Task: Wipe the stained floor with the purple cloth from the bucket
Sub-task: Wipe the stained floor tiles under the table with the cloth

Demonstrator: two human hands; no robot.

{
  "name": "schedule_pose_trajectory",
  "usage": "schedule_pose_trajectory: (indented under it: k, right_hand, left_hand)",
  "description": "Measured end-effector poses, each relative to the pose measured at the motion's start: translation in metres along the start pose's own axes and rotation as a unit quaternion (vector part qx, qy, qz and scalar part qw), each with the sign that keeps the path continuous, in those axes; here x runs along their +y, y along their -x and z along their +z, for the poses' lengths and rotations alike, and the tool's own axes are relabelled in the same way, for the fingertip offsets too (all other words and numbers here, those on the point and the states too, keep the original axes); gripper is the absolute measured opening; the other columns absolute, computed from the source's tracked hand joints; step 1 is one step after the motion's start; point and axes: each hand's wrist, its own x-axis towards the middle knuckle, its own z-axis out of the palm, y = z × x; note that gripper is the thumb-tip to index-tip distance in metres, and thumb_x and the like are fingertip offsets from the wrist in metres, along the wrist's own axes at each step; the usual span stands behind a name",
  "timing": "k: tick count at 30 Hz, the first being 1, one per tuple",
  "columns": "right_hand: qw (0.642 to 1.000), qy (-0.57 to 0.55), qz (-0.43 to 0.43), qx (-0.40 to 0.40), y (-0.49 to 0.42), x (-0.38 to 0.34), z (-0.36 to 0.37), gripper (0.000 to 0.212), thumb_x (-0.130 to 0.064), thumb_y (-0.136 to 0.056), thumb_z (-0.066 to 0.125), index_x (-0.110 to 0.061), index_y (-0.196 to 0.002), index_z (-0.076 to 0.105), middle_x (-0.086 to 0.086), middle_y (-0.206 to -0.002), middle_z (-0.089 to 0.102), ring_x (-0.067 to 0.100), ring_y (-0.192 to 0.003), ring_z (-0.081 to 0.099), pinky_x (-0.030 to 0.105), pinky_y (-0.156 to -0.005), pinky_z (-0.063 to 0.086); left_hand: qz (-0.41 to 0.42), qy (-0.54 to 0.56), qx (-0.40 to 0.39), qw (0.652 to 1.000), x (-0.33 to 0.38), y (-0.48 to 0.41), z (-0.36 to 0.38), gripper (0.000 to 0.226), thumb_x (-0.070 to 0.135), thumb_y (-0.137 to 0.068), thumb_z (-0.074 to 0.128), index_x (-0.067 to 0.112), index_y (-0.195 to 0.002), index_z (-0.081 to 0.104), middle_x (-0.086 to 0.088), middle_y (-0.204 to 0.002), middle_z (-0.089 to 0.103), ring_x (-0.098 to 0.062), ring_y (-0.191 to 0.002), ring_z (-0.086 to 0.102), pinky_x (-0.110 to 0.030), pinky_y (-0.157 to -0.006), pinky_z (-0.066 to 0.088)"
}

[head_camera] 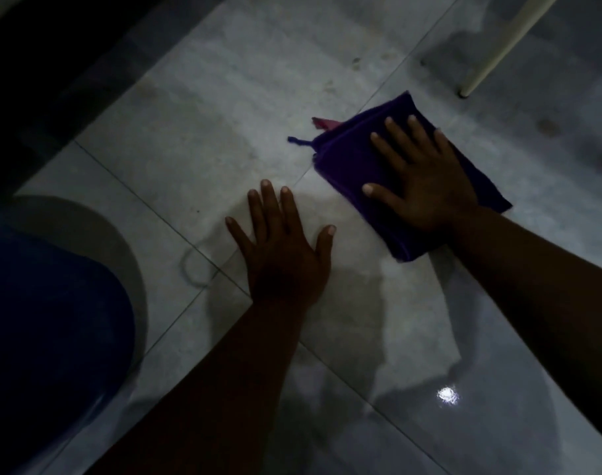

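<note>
The folded purple cloth (354, 166) lies flat on the grey tiled floor (196, 138), right of centre. My right hand (426, 180) presses down on top of it with fingers spread, palm flat. A thin purple loop and a small pink tag stick out at the cloth's far left corner. My left hand (286, 248) rests flat on the bare tile to the left of the cloth, fingers apart, holding nothing. Faint dark stains (356, 63) mark the tiles beyond the cloth. The blue bucket (52, 320) fills the lower left corner.
A white furniture leg (498, 46) stands on the floor at the upper right, just past the cloth. A dark wall or skirting runs along the upper left. A faint ring mark (193, 269) shows on the tile beside the bucket. The near tiles look wet and reflect a light.
</note>
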Motion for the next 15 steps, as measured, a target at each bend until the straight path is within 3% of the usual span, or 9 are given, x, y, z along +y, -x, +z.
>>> schedule_pose_trajectory:
  k: [4, 11, 13, 15]
  right_hand:
    - [1.0, -0.014, 0.026, -0.005, -0.041, -0.023, -0.002, 0.092, -0.081, -0.084, 0.013, -0.027, -0.158, 0.0, 0.007, -0.167, -0.008, 0.033, -0.153, -0.011, 0.06, -0.121, -0.003]
    - [0.999, 0.009, -0.037, -0.038, -0.117, -0.019, -0.018, 0.091, -0.084, -0.083, 0.016, -0.034, -0.157, 0.001, 0.0, -0.168, -0.006, 0.03, -0.154, -0.009, 0.061, -0.121, -0.006]
    - [1.0, 0.003, 0.006, -0.031, -0.13, 0.004, -0.024, 0.091, -0.083, -0.084, 0.016, -0.032, -0.158, 0.0, 0.002, -0.168, -0.007, 0.032, -0.154, -0.01, 0.059, -0.121, -0.004]
    - [0.994, -0.01, 0.106, -0.028, -0.135, 0.028, -0.03, 0.095, -0.083, -0.084, 0.015, -0.026, -0.158, -0.004, 0.007, -0.167, -0.01, 0.036, -0.153, -0.012, 0.058, -0.122, -0.004]
  left_hand:
    - [-0.003, 0.004, 0.001, 1.0, 0.001, 0.001, -0.001, 0.086, 0.068, -0.092, 0.019, 0.013, -0.157, 0.014, -0.013, -0.167, 0.005, -0.031, -0.154, 0.005, -0.065, -0.118, 0.006]
    - [0.0, -0.012, -0.007, 1.0, 0.0, -0.001, -0.001, 0.087, 0.07, -0.091, 0.022, 0.014, -0.157, 0.016, -0.013, -0.166, 0.008, -0.032, -0.154, 0.008, -0.066, -0.117, 0.008]
    - [-0.001, -0.013, -0.008, 1.0, 0.0, -0.001, -0.001, 0.088, 0.071, -0.09, 0.02, 0.014, -0.157, 0.015, -0.013, -0.166, 0.007, -0.032, -0.154, 0.008, -0.066, -0.117, 0.007]
    - [-0.003, -0.01, -0.012, 1.0, 0.001, -0.001, -0.002, 0.089, 0.071, -0.09, 0.019, 0.014, -0.157, 0.015, -0.013, -0.167, 0.006, -0.031, -0.154, 0.007, -0.066, -0.117, 0.007]
